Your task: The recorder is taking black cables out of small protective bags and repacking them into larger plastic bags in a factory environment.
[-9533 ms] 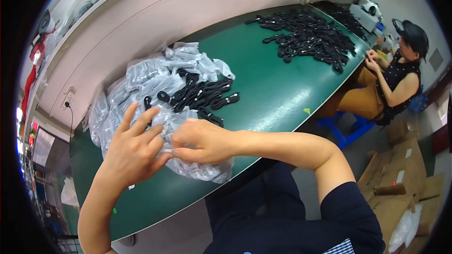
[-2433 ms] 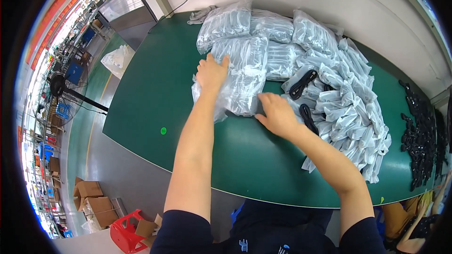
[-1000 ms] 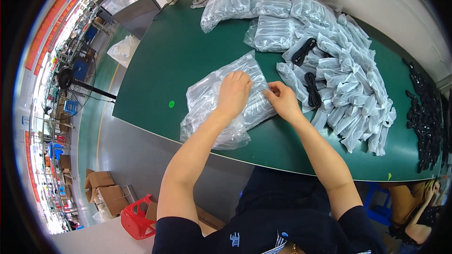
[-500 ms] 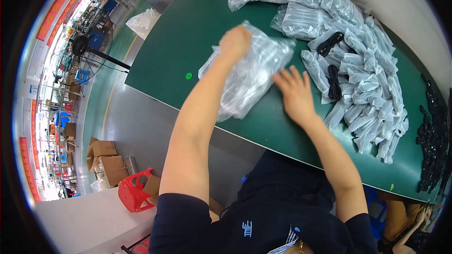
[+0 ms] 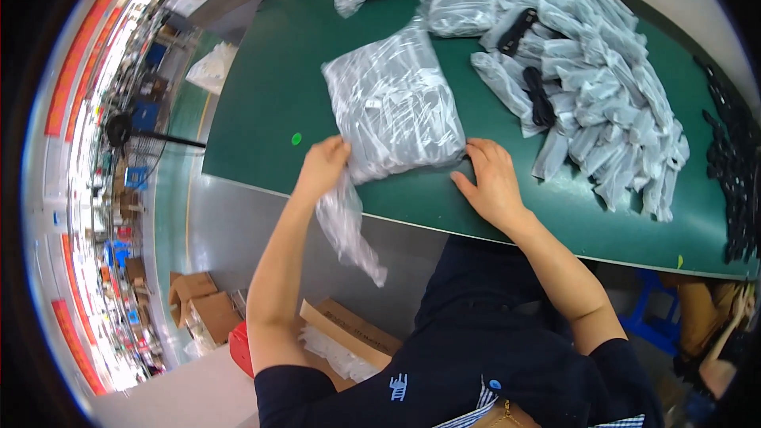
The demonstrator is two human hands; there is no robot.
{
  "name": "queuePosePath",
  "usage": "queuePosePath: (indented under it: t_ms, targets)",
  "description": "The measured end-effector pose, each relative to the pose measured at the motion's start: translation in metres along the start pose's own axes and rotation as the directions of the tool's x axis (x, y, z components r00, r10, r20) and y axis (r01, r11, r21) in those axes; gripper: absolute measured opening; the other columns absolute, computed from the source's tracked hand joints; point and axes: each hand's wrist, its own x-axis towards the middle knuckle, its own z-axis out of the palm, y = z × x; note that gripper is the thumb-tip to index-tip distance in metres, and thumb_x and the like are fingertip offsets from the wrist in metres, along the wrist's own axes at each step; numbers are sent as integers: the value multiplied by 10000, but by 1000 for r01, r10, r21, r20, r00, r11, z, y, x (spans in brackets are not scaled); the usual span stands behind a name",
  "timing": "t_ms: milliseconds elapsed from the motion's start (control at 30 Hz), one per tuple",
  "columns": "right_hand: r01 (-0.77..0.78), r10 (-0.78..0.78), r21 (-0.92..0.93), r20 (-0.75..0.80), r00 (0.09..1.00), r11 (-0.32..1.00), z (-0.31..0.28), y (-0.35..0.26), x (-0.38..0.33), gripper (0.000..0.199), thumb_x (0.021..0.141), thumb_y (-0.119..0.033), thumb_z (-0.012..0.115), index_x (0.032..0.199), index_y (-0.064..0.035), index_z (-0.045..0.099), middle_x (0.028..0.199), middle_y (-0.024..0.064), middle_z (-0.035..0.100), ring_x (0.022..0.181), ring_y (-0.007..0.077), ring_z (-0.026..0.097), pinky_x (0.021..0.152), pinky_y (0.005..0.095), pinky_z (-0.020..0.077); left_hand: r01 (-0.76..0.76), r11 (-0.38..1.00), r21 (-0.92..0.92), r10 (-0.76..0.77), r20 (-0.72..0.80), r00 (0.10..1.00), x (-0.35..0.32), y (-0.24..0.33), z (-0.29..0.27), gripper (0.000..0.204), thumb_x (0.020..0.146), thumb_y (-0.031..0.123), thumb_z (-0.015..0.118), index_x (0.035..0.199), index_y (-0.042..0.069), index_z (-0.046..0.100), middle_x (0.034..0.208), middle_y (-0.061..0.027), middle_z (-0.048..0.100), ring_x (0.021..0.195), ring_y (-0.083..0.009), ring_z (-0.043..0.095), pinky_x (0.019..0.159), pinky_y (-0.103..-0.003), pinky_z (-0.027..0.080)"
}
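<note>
A clear plastic bag (image 5: 396, 103), packed with grey-white wrapped bundles, lies flat on the green table near its front edge. My left hand (image 5: 325, 165) is closed at the bag's near left corner, pinching loose clear plastic (image 5: 347, 230) that hangs down over the table edge. Whether this plastic is the bag's own end or a separate piece, I cannot tell. My right hand (image 5: 493, 182) rests at the near right corner, fingers spread and fingertips touching the bag.
To the right is a heap of sleeved bundles (image 5: 587, 87), with black coiled cables (image 5: 539, 97) on it. Filled bags (image 5: 464, 8) line the back. Black cables (image 5: 733, 190) lie at the far right. An open carton (image 5: 349, 337) stands below the table edge; a person's arm (image 5: 725, 349) shows lower right.
The bag has been turned and laid flat. My left hand has come from its far side to the near left corner, and loose plastic now hangs there. The view has shifted slightly.
</note>
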Motion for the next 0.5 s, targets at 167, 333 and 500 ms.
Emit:
queuePosePath:
  t_ms: [167,333,500]
  targets:
    - [-159,149,-40,-187,971,986,-26,27,-13,497,758,-145,698,1192,27,527,1212,189,522,1140,353,481,974,422,387,116,966,-232,-2,440,898,-64,79,30,292,918,163,558,1158,4,610,880,-62,686,854,-108,608,792,-278,471]
    - [-330,418,492,-79,905,806,-13,30,-13,425,829,-90,646,1211,19,496,1159,170,550,938,241,599,783,329,506,-385,920,-81,393,224,892,-47,139,49,251,826,150,686,1026,7,634,902,-86,654,865,-210,634,774,-317,492]
    - [-451,608,776,112,786,440,5,20,15,336,843,-159,657,1079,39,523,951,132,635,682,155,644,573,293,526,-636,682,360,672,33,740,-18,147,103,347,729,174,753,1023,84,593,1068,-81,549,908,-293,602,707,-371,500]
